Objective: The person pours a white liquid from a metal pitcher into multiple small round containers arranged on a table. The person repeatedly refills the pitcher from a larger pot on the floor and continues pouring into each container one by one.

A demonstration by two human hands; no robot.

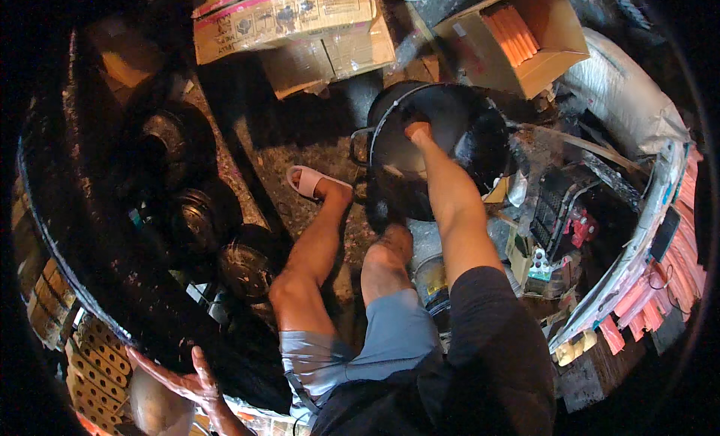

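Observation:
My right hand (419,133) reaches down into a large dark round pot (388,107) with a side handle. Its fingertips are lost in the dark, so whether it grips anything does not show. Shadow and a dull pale patch fill the pot's inside. At the lower left, my left hand (194,382) is spread, thumb raised and fingers stretched out, with nothing held. Its fingertips lie by the pale edge (107,320) of a dark surface; contact is unclear. Close to that hand is a rounded grey metal vessel (160,405).
Cardboard boxes (292,25) stand ahead; an open carton (478,47) holds orange sticks (511,35). A white sack (624,92) and a black plastic crate (554,211) lie to the right. Pink wrapped bundles (652,289) and a phone-like dark object (665,233) rest by the right edge. Perforated blocks (98,363) sit lower left.

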